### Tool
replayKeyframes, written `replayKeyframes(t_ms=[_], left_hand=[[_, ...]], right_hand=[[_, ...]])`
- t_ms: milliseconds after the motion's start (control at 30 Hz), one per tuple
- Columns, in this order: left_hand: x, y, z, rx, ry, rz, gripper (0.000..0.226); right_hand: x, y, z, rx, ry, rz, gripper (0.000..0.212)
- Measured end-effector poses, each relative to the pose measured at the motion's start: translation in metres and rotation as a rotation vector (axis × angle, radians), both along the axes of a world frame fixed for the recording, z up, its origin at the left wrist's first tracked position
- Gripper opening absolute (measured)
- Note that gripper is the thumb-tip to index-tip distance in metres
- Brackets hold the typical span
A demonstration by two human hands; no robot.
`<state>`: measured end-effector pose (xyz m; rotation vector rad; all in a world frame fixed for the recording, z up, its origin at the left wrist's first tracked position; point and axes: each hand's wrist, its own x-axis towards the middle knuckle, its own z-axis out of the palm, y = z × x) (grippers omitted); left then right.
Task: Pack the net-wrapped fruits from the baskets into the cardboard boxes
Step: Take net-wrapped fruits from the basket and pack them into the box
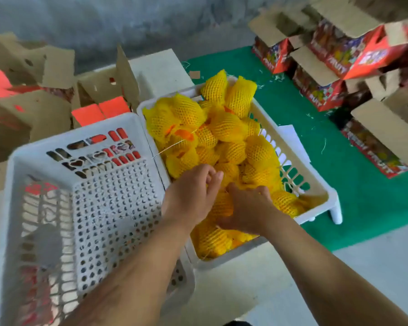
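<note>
A white plastic basket (316, 184) on the right is heaped with fruits in yellow foam nets (226, 128). Both my hands reach into its near end. My left hand (193, 196) lies on the pile with fingers curled down among the nets. My right hand (247, 208) grips a net-wrapped fruit (219, 205) from its right side. Whether the left hand holds anything is hidden. Open cardboard boxes (99, 90) with red sides stand behind the baskets at the left.
An empty white perforated basket (99, 208) sits at the left, touching the full one. Printed red fruit boxes (339, 62) are stacked at the right on a green mat (339, 184). A white sheet (292, 140) lies beside the full basket.
</note>
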<state>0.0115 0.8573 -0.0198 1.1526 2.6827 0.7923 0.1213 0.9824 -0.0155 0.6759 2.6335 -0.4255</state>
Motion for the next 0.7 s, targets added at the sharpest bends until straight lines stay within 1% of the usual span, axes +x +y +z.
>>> replayKeyframes(t_ms=[67,100,167,200,233,267,300,367,400,433,467,500,533,567,600,633,667,700], left_hand=[[-0.003,-0.001,0.004,0.060,-0.098,0.063,0.053],[-0.003,-0.002,0.006,0.073,-0.111,0.074,0.058],[-0.002,-0.002,0.012,0.061,-0.125,0.063,0.073],[-0.001,-0.002,0.015,0.032,-0.141,0.051,0.081],[0.000,-0.003,0.017,-0.003,-0.154,0.033,0.087],[0.000,-0.005,0.018,-0.028,-0.168,0.014,0.092],[-0.001,-0.006,0.017,-0.023,-0.194,0.009,0.093],[-0.003,-0.010,0.015,0.122,-0.300,0.065,0.086],[-0.003,-0.012,0.014,0.210,-0.339,0.100,0.081],[-0.003,-0.013,0.014,0.295,-0.348,0.130,0.075],[-0.003,-0.013,0.014,0.375,-0.358,0.164,0.071],[-0.003,-0.013,0.013,0.466,-0.376,0.202,0.071],[-0.004,-0.013,0.013,0.555,-0.408,0.239,0.072],[-0.005,-0.014,0.012,0.610,-0.430,0.264,0.075],[-0.006,-0.015,0.011,0.627,-0.436,0.274,0.077],[-0.006,-0.015,0.011,0.609,-0.426,0.268,0.078],[-0.006,-0.015,0.012,0.580,-0.421,0.258,0.078],[-0.006,-0.014,0.011,0.553,-0.419,0.254,0.076]], right_hand=[[0.005,0.005,-0.002,-0.100,0.183,-0.147,0.088],[0.007,0.008,-0.001,-0.169,0.302,-0.255,0.085],[0.009,0.015,0.002,-0.388,0.560,-0.459,0.074],[0.010,0.017,0.002,-0.522,0.681,-0.512,0.070],[0.009,0.017,0.005,-0.618,0.774,-0.509,0.071],[0.007,0.017,0.010,-0.665,0.826,-0.442,0.077],[0.005,0.015,0.013,-0.669,0.825,-0.332,0.083],[-0.001,0.012,0.013,-0.657,0.762,-0.101,0.094],[-0.003,0.014,0.012,-0.680,0.739,-0.002,0.095],[-0.005,0.020,0.011,-0.730,0.757,0.055,0.091],[-0.010,0.029,0.011,-0.769,0.827,0.048,0.084],[-0.018,0.041,0.011,-0.751,0.929,-0.043,0.076],[-0.030,0.056,0.012,-0.659,1.005,-0.191,0.069],[-0.047,0.071,0.012,-0.498,1.004,-0.333,0.068],[-0.066,0.085,0.013,-0.288,0.893,-0.397,0.073],[-0.085,0.096,0.012,-0.089,0.723,-0.356,0.080],[-0.101,0.102,0.008,0.040,0.578,-0.257,0.085],[-0.113,0.103,0.003,0.090,0.494,-0.162,0.089]])
